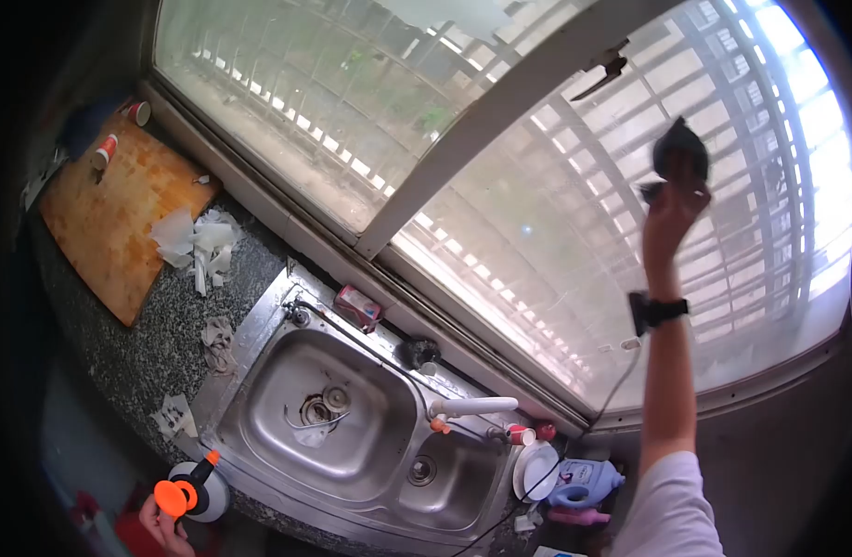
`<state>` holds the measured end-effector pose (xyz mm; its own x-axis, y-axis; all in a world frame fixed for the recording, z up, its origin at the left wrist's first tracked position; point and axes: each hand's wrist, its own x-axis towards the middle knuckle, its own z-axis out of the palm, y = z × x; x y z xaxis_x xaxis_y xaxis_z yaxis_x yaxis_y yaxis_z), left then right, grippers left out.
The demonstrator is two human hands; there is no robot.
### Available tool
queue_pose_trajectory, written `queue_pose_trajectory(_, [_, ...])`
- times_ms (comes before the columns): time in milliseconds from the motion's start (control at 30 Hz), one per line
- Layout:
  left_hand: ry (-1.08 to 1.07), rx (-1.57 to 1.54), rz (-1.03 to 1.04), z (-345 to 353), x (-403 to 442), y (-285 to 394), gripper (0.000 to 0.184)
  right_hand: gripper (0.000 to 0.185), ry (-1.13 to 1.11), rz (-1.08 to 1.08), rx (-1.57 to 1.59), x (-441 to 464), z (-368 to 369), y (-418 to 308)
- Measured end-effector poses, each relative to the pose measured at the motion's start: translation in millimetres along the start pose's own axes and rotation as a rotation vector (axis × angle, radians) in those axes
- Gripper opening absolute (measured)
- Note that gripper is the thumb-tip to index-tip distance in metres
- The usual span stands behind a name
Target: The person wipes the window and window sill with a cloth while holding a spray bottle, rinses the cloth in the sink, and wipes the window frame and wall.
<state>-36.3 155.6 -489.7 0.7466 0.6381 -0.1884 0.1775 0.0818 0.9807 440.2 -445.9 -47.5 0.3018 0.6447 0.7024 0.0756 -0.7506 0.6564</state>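
Observation:
My right hand [673, 212] is raised against the right window pane [556, 213]. Its fingers are closed on a bunched dark cloth [681, 151], whose exact make is blurred. A black band sits on that wrist. Low at the left, my left hand [164, 533] grips a spray bottle [213, 497] with a white body and an orange and black spray head. The bottle is beside the counter's front edge, and part of the hand is cut off by the frame.
A double steel sink [259, 432] with a white faucet [472, 406] lies below the window. Left of it are crumpled papers [213, 243] and a wooden board [120, 223] bearing paper cups. White bowls [535, 469] and a blue detergent jug [586, 485] stand at the right.

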Motion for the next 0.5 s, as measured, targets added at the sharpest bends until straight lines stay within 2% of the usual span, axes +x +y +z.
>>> queue_pose_trajectory(33, [-0.002, 0.015, 0.025, -3, -1, -4, 0.041, 0.034, 0.003, 0.140, 0.177, -38, 38, -11])
queue_pose_trajectory(100, [-0.030, 0.031, 0.011, -11, -3, -13, 0.040, 0.029, -0.324, -0.134, 0.356, -112, 68, -76])
queue_pose_trajectory(133, [0.051, -0.007, -0.003, -13, -7, -17, 0.040, 0.025, -0.515, -0.189, 0.423, -151, 56, -110])
queue_pose_trajectory(167, [0.122, -0.046, -0.014, -15, -2, -18, 0.040, 0.028, -0.525, -0.387, 0.458, -159, 31, -122])
queue_pose_trajectory(200, [0.159, -0.056, -0.014, -12, 0, -14, 0.039, 0.029, -0.625, -0.325, 0.413, -182, 11, -113])
queue_pose_trajectory(233, [0.184, -0.051, -0.007, -12, -1, -9, 0.037, 0.031, -0.655, -0.238, 0.382, -214, -9, -89])
queue_pose_trajectory(300, [0.217, -0.045, 0.001, -7, -1, 0, 0.034, 0.036, -0.680, -0.242, 0.205, -265, -53, -1])
queue_pose_trajectory(367, [0.243, -0.053, 0.020, 2, 1, 7, 0.032, 0.039, -0.658, 0.015, 0.020, -276, -105, 99])
queue_pose_trajectory(400, [0.257, -0.059, 0.032, 6, 1, 10, 0.031, 0.040, -0.511, -0.009, -0.082, -265, -124, 145])
queue_pose_trajectory(500, [0.289, -0.137, 0.129, 36, 8, 32, 0.029, 0.039, -0.264, 0.376, -0.157, -202, -157, 198])
